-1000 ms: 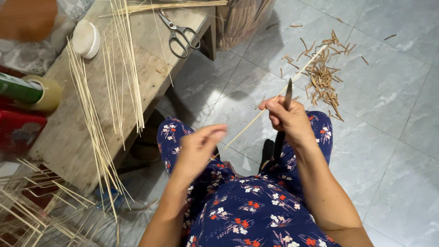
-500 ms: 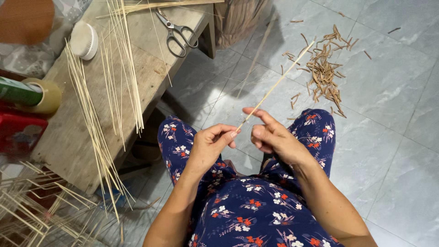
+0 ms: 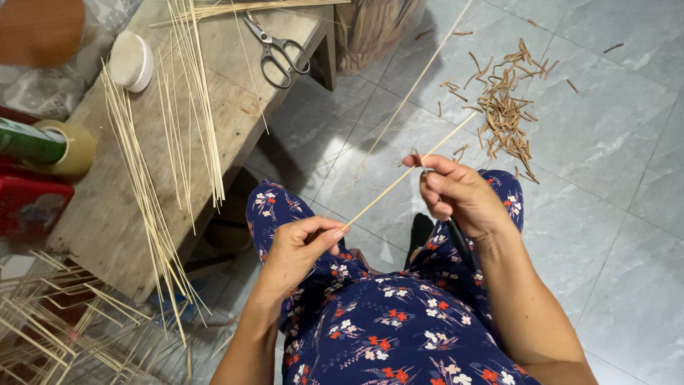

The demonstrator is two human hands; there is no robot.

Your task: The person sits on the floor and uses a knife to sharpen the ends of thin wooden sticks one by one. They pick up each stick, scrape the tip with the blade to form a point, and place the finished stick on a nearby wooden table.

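Two hands work one thin bamboo stick [image 3: 399,182] — left hand [image 3: 303,246] pinching its near end, right hand [image 3: 459,196] gripping a knife [image 3: 459,242] against it — mid-shaving, seemingly.

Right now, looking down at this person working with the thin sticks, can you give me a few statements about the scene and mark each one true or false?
1. The left hand pinches the near end of a thin bamboo stick. True.
2. The right hand is empty. False: it holds a dark-handled knife against the stick.
3. The scissors lie on the wooden bench. True.
4. The brown shavings are piled on the bench. False: they lie on the tiled floor.
5. A bundle of pale sticks lies on the bench. True.
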